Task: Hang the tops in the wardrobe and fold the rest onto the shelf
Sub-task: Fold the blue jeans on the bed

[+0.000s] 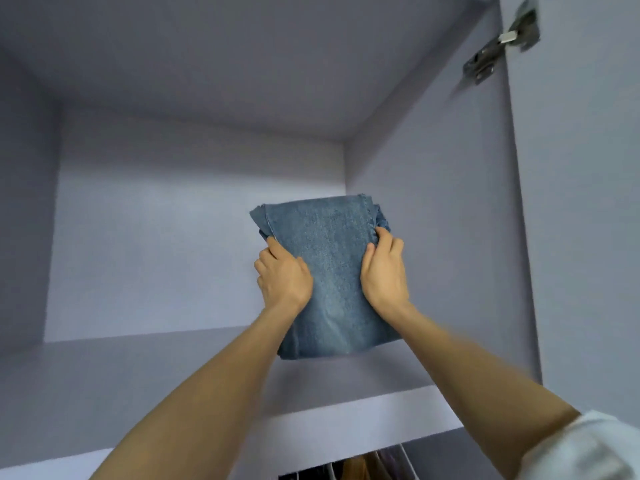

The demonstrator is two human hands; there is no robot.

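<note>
A folded pair of blue jeans [329, 268] is held up inside the wardrobe's upper compartment, its lower edge just above the shelf [138, 382]. My left hand [282, 277] grips the bundle's left side with fingers curled round the edge. On the right side, my right hand [384, 268] grips the jeans the same way. Both arms reach up and forward. Under the shelf's front edge, the tops of several hanging garments [363, 467] on hangers show at the bottom.
The pale wardrobe back wall [173, 237] and right side wall [433, 220] close in the compartment. An open door with a metal hinge [502, 43] stands at the upper right. The shelf stretches wide to the left of the jeans.
</note>
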